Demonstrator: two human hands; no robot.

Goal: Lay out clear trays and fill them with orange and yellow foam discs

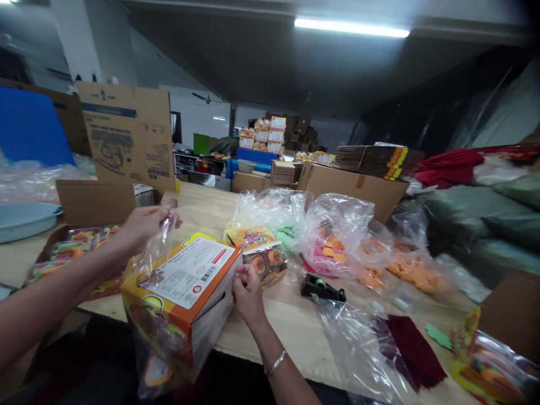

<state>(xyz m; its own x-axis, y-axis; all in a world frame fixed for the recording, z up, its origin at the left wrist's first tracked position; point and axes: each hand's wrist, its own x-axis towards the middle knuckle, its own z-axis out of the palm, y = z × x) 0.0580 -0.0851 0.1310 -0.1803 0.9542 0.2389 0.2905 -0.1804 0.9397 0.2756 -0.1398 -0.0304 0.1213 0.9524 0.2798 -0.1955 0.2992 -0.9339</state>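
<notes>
A printed box (181,292) is held at the near edge of the wooden table (295,326), tilted and partly wrapped in a clear plastic bag (147,264). The upper edge of the bag is pinched between the fingers of the left hand (143,225), raised above the box's far corner; the right hand (247,292) is closed into a pinch at the box's right end, though what is caught there cannot be made out. The bagging is judged to be partly done: the lower end of the box is already covered, while the top face with its label is still bare. One box is in hand, and one small tape dispenser (323,288) lies just right of it. Three filled bags of bright pieces (337,242) are counted behind, and one open carton of packets (76,242) is seen on the left.
</notes>
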